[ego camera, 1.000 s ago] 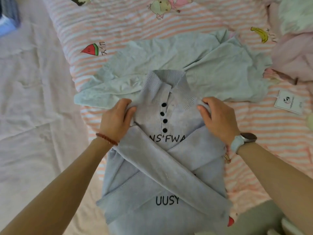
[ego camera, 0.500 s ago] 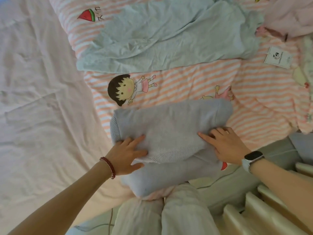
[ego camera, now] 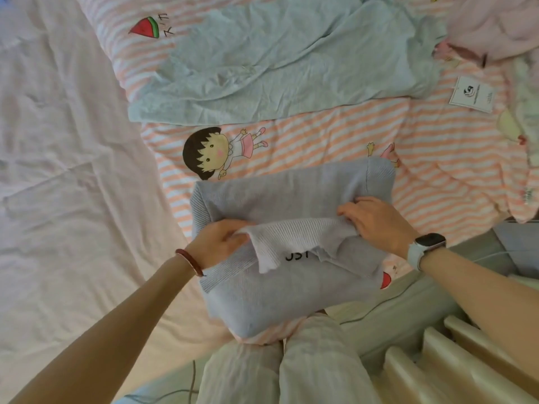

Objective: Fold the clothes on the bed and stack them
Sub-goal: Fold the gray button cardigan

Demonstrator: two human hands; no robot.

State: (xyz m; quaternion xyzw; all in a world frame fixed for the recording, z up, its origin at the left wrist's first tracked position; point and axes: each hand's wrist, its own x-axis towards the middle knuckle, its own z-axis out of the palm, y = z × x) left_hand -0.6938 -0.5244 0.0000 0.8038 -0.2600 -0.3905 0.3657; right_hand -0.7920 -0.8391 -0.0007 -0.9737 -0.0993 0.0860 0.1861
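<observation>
A grey knit sweater [ego camera: 280,199] lies folded in half on the striped quilt [ego camera: 320,138], near the bed's front edge. Its ribbed hem is turned back, and black letters show on the layer beneath. My left hand [ego camera: 218,243] pinches the hem's left corner. At the hem's right end, my right hand [ego camera: 376,220] grips the fabric with curled fingers. A pale blue garment [ego camera: 277,59] lies spread and creased further back on the quilt.
A pink sheet [ego camera: 67,170] covers the bed to the left. Pink clothes [ego camera: 495,27] and a white tag [ego camera: 471,94] lie at the back right. My legs [ego camera: 291,371] and a cream radiator [ego camera: 455,363] are below the bed edge.
The sweater's collar end was folded down over its lower half. Both hands then went from pressing flat on it to gripping the ribbed hem and lifting it.
</observation>
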